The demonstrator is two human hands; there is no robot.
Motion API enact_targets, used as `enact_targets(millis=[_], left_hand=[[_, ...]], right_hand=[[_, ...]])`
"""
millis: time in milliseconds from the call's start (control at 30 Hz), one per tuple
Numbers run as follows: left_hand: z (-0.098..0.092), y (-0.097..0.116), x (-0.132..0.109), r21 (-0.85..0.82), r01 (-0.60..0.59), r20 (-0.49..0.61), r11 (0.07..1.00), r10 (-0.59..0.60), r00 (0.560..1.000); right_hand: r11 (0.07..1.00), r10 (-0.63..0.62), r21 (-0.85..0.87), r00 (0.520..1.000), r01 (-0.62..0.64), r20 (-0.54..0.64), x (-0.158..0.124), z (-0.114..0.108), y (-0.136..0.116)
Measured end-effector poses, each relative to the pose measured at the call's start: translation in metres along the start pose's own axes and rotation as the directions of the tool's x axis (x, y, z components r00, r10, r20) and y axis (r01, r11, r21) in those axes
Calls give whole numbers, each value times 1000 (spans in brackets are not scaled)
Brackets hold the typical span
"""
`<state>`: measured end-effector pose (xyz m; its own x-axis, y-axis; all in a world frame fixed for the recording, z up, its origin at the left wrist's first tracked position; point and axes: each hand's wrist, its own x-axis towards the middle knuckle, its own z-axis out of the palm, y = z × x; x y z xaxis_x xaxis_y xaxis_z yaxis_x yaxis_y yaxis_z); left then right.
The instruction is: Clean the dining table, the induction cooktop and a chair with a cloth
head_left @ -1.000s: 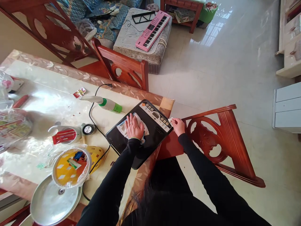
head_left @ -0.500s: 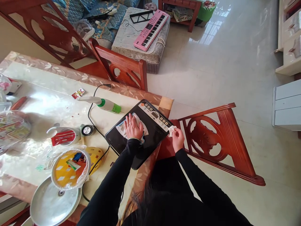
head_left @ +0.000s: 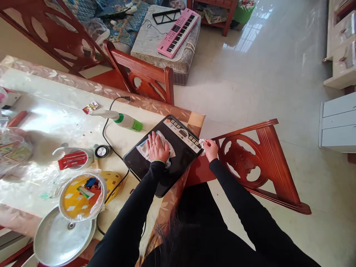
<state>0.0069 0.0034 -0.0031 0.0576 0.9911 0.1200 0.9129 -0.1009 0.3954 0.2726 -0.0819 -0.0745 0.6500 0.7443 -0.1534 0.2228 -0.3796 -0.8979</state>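
Cloth [head_left: 141, 150] lies under the flat, open left grip [head_left: 157, 147] on the induction cooktop [head_left: 180, 152]; right grip [head_left: 211, 150] pinches a small white wad [head_left: 202, 145] at the cooktop's right edge.

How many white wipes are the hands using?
2: a wipe flat under the left hand on the induction cooktop, a smaller wipe pinched in the right hand at the cooktop's edge.
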Motion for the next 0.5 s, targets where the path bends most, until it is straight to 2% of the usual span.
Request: enact_targets(millis=[67, 233, 500], left_hand=[[0, 0, 0, 8, 0, -5, 1000, 0, 1000], [-1, 0, 1, -9, 8, 14, 1000, -8, 1000], [2, -3, 1, -29, 8, 18, 1000, -8, 1000]], right_hand=[[999, -29, -36, 999, 30, 20, 4, 0, -1], [994, -91, -60, 994, 87, -59, 1, 1, 3], [972, -194, -139, 981, 190, -18, 3, -1, 7]])
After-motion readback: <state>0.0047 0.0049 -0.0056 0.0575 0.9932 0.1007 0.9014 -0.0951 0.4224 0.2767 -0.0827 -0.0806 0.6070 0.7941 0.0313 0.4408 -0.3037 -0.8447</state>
